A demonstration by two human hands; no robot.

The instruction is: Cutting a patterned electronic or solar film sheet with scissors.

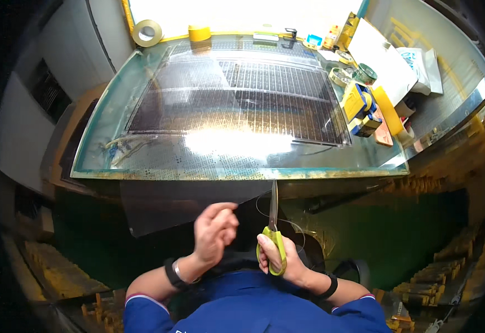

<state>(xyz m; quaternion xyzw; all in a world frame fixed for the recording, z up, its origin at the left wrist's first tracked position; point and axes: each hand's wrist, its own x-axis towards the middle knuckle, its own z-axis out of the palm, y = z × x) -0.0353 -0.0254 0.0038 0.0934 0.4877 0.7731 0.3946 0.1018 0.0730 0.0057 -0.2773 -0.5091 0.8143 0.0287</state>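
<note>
Head view: clamps the right hand [290, 264] around the scissors [273, 226], with the thumb laid across the lime-green handles [279, 256]. Shows long, slim, grey metal blades [274, 202] beyond the handles, lying together as far as visible, with a dark pivot at their base, pointing away from the body and narrowing toward the near edge of the worktable [370, 158]. Holds the left hand [214, 233] to the left of the scissors, apart from them, with bent fingers drawn together and slightly blurred. Cannot tell about anything pinched between these fingertips. Shows a thin, pale strand [303, 237] curving out on both sides of the scissors. Shows also a smoky, see-through sheet [162, 208] below the near table edge, slanting along its lower side, to the left of the blades. Bears on the worktable a dark gridded panel [284, 89], two tape rolls [199, 34] along the far edge, and a yellow-and-blue box [355, 101] toward the right side.
</note>
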